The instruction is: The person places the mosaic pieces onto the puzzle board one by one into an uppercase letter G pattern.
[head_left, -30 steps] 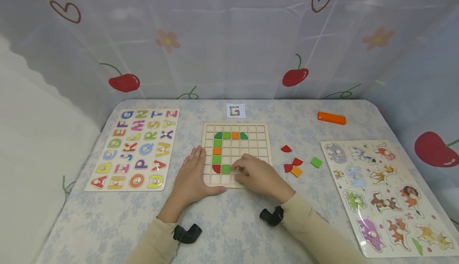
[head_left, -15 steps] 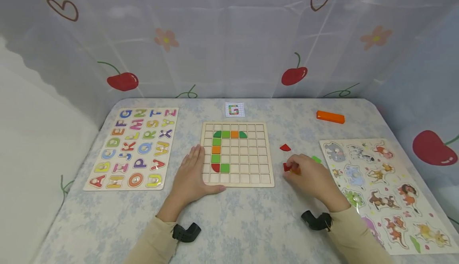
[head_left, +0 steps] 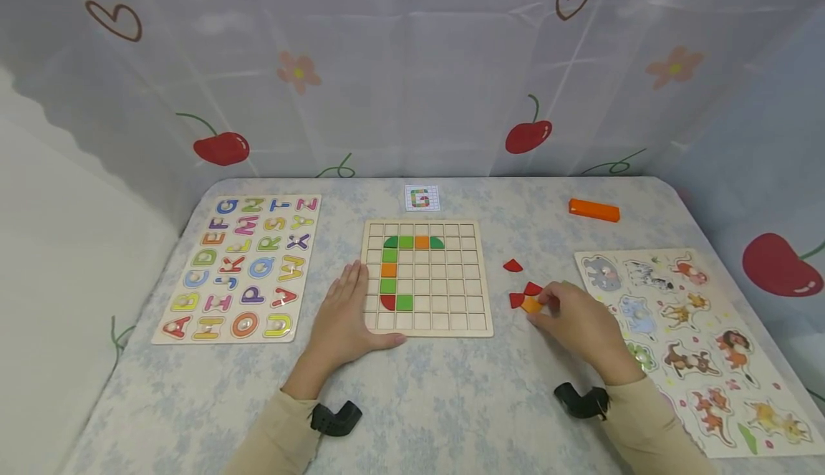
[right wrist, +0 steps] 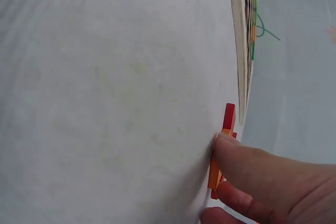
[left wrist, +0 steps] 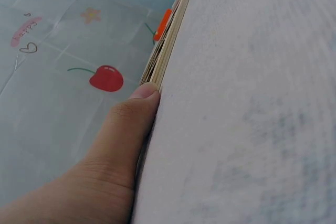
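Head view, clock taken from the middle of the board [head_left: 445, 287].
Board: gridded, nine coloured tiles set in a C shape; seen edge-on in both wrist views, most tile faces hidden there.
Left grip [head_left: 344, 321]: at 8 o'clock, spread, fingers along the board's side, thumb along its near edge; only the thumb is clear in the left wrist view.
Right grip [head_left: 583, 324]: between 3 and 4 o'clock, thumb and finger pinching the orange tile [head_left: 531, 304], which they partly cover; other fingers cut off at the foot of the right wrist view.
Red tiles [head_left: 517, 301]: three; two close against the orange tile, one apart at its 11 o'clock.
Card [head_left: 422, 198]: 12 o'clock, printed with a G, fine detail too small to read.
Orange block [head_left: 594, 210]: 2 o'clock.
Letter board [head_left: 236, 269]: 9 o'clock, whole.
Animal board [head_left: 707, 321]: 4 o'clock, near-left part hidden by the right sleeve [head_left: 651, 418].
Counter [head_left: 451, 403]: patterned cloth, near edge out of frame.
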### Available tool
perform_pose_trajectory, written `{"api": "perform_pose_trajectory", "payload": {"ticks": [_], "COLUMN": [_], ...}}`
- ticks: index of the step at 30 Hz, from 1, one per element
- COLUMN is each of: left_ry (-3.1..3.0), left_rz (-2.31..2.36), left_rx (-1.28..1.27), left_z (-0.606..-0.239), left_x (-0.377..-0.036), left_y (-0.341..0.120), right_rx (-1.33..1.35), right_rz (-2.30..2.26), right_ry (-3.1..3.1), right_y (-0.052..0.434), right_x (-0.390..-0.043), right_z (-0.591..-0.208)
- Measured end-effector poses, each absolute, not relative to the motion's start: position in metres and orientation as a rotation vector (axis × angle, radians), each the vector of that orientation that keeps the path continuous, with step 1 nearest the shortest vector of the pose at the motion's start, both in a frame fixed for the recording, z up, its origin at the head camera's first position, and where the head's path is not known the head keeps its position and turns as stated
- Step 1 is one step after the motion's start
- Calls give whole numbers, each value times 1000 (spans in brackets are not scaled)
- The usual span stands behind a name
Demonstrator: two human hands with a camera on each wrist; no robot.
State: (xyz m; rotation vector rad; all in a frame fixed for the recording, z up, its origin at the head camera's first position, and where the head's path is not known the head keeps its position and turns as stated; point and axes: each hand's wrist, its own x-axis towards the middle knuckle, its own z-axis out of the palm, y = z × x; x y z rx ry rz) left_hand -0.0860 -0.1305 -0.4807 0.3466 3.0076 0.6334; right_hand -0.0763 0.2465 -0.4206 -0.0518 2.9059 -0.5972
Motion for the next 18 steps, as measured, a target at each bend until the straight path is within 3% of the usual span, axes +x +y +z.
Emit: {"api": "perform_pose_trajectory", "payload": {"ticks": [18], "left_ry": [3004], "left_rz": [642], "left_rx": [335], "left_z": [-480], "left_x": [-86], "left_y": [-131], "right_rx": [-94], "right_rz": [-878], "right_ry": [2862], "right_y": [241], "right_x": [-89], "right_z": [-419]}}
